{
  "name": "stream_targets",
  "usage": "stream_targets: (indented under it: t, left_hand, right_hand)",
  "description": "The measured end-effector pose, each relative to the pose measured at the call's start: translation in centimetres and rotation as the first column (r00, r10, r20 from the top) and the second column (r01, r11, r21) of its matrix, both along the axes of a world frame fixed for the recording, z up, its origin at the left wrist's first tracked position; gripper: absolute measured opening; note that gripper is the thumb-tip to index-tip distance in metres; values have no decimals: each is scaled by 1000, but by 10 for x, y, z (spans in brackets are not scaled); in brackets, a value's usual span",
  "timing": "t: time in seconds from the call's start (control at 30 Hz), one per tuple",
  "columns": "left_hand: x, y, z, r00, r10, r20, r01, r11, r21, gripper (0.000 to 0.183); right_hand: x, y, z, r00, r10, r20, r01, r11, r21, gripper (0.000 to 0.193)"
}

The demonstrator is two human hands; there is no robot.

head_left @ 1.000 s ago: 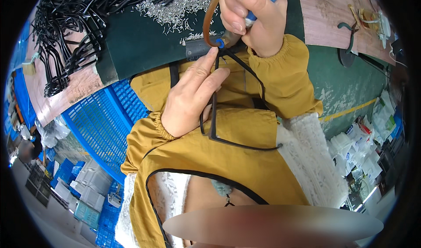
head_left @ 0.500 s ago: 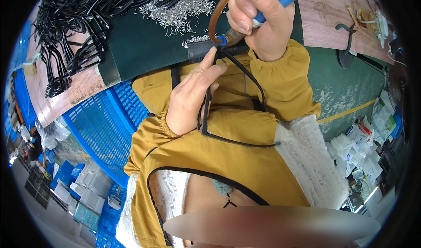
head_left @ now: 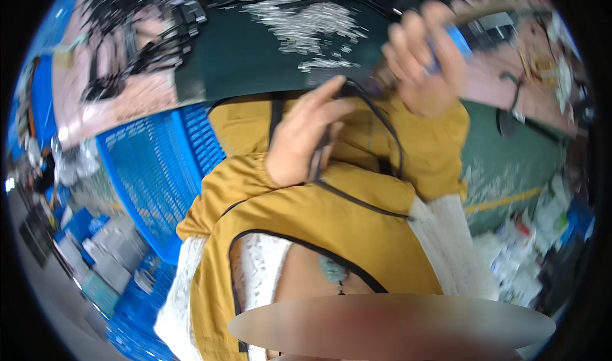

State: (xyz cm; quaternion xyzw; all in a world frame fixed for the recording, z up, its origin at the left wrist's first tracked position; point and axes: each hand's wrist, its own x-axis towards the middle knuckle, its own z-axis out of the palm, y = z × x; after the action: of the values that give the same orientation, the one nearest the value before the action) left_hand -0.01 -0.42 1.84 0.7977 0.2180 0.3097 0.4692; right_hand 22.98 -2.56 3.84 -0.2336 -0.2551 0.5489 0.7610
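Apparently, the left hand (head_left: 305, 138) is closed on a thin black strip (head_left: 363, 200), which reaches up past its fingertips and trails over the mustard garment (head_left: 382, 246) below it. Apart from it, up to its right, the right hand (head_left: 426, 64) wraps a blue tool (head_left: 460, 41); blur hides the exact grip. Loose metal pins (head_left: 306, 26) lie beyond the left hand. The strip looks light, smooth and springy; pinching near its upper end should limit wobble.

Smock (head_left: 382, 246): mustard yellow, black neck edging (head_left: 364, 275)
Sleeves (head_left: 233, 185): mustard, gathered cuffs (head_left: 262, 164)
Underlayer (head_left: 451, 243): white, seemingly lacy
Pendant (head_left: 333, 270): pale green
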Motion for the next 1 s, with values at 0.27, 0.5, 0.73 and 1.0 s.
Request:
stream_targets:
  t: [0.27,0.5,0.73,1.0]
  left_hand:
    - [-55,39,8,912,364,189,-374,927,16,26]
    - [-185,99,55,190,957,-218,-957,231,178,35]
    - [-155,200,-5,445,862,242,-805,266,531,72]
    - [-161,180,24,860,509,42,-358,542,760,14]
  right_hand:
    - [56,-13,-7,999,21,25,-19,997,-70,21]
    - [99,4,-28,993,-105,52,104,994,21,22]
    - [106,-5,-43,981,-184,57,184,983,5,28]
    - [108,-4,-47,985,-170,9,168,982,86,26]
